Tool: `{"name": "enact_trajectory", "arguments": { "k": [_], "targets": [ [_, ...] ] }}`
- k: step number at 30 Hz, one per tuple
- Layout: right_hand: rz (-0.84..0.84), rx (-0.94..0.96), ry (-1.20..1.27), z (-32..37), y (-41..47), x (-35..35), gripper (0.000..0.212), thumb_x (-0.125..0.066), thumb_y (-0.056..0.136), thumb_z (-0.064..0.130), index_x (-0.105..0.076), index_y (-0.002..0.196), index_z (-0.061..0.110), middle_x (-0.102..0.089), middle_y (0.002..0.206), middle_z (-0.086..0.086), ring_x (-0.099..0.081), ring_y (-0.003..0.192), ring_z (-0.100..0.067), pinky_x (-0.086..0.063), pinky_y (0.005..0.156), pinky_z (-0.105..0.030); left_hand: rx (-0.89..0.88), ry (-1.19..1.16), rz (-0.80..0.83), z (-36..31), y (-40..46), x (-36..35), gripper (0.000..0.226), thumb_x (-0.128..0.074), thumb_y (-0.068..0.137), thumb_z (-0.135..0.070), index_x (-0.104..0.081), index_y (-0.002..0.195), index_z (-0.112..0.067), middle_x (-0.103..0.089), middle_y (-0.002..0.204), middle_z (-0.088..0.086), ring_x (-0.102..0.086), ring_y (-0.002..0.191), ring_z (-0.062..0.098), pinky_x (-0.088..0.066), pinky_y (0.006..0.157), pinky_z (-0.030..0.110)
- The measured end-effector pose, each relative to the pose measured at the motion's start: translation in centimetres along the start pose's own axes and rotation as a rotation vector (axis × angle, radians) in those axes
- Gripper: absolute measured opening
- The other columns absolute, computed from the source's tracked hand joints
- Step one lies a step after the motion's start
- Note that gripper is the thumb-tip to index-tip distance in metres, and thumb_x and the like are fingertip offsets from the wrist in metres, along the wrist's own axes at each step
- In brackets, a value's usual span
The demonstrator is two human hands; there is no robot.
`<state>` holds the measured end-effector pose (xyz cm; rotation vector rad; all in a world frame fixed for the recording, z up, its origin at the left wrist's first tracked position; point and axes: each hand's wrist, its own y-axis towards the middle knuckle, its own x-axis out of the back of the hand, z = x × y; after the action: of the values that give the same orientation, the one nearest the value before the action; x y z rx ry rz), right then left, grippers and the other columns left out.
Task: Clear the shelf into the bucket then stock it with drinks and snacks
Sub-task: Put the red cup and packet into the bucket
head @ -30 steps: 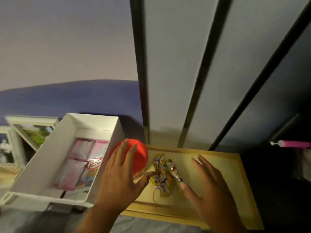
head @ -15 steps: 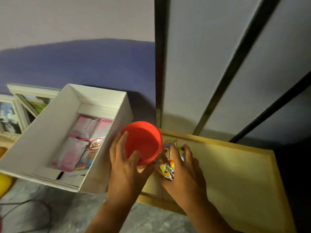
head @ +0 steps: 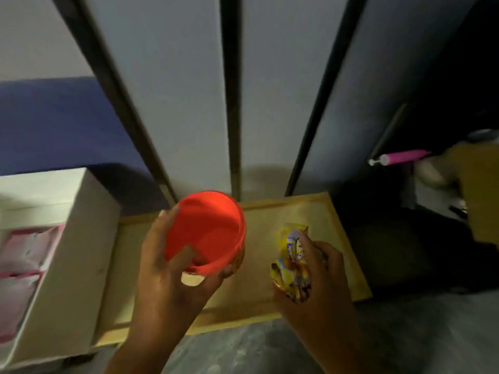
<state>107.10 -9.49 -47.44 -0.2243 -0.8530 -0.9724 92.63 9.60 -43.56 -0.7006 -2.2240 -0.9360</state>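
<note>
My left hand (head: 167,276) grips a red-orange plastic cup (head: 208,230) by its near rim, thumb inside, mouth tilted toward me, held just above the pale wooden shelf board (head: 332,238). My right hand (head: 318,282) is closed around a crumpled bunch of yellow snack wrappers (head: 291,255), lifted off the board to the right of the cup. The board under both hands shows nothing else on it.
A white open box (head: 81,252) with pink and white packets (head: 24,255) stands against the board's left end. Grey wall panels with dark strips rise behind. A pink tube (head: 399,157) and a brown cardboard box (head: 483,195) sit in the dark area at right. Grey floor lies in front.
My right hand closed on the wrappers and lifted them away to the right. My left hand took the red cup by the rim and raised it. The camera view swung right.
</note>
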Motion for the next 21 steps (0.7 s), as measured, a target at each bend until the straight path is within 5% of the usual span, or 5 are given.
{"name": "enact_trajectory", "arguments": {
  "k": [4,9,12,16,21],
  "targets": [
    [-0.188,-0.103,-0.018,-5.1,-4.0,6.7,0.096,-0.074,0.063,0.053,-0.030,0.149,0.048,-0.034,0.134,0.016,-0.049,0.114,-0.004,-0.046,0.090,-0.020,-0.077,-0.113,0.108,-6.6,0.5,-3.1,0.065,-0.076,0.060,-0.070,-0.068,0.096,-0.016,-0.042,0.146,0.009,-0.043,0.131,0.028,-0.050,0.092,0.047],
    [-0.420,-0.305,-0.107,-13.3,-12.6,13.4,0.091,-0.072,0.065,0.058,-0.037,0.147,0.043,-0.038,0.135,0.018,-0.047,0.113,0.008,-0.038,0.092,-0.005,-0.287,-0.203,0.263,-14.2,-2.9,-9.7,0.067,-0.073,0.061,-0.066,-0.061,0.109,-0.021,-0.040,0.148,0.006,-0.038,0.136,0.028,-0.047,0.096,0.046],
    [-0.484,-0.499,-0.129,-18.7,-19.0,15.9,0.089,-0.075,0.063,0.059,-0.044,0.144,0.040,-0.045,0.133,0.005,-0.052,0.111,-0.003,-0.048,0.095,-0.022,-0.396,-0.277,0.388,-18.0,-7.8,-14.9,0.063,-0.074,0.068,-0.063,-0.069,0.102,-0.011,-0.044,0.144,0.014,-0.039,0.136,0.032,-0.044,0.100,0.052],
    [-0.350,-0.737,-0.108,-24.0,-26.3,19.0,0.091,-0.071,0.059,0.067,-0.037,0.142,0.051,-0.038,0.132,0.018,-0.042,0.111,0.014,-0.045,0.085,-0.015,-0.580,-0.375,0.548,-22.7,-14.7,-21.4,0.057,-0.073,0.068,-0.067,-0.061,0.106,-0.026,-0.045,0.142,0.008,-0.045,0.131,0.042,-0.047,0.094,0.063],
    [-0.264,-0.987,-0.148,-29.9,-31.1,19.0,0.093,-0.073,0.063,0.059,-0.029,0.144,0.050,-0.035,0.138,0.006,-0.054,0.112,-0.022,-0.055,0.081,-0.039,-0.611,-0.277,0.812,-26.9,-21.6,-28.7,0.051,-0.066,0.076,-0.071,-0.070,0.105,-0.029,-0.040,0.152,0.003,-0.027,0.146,0.027,-0.043,0.106,0.052]
  ]
}}
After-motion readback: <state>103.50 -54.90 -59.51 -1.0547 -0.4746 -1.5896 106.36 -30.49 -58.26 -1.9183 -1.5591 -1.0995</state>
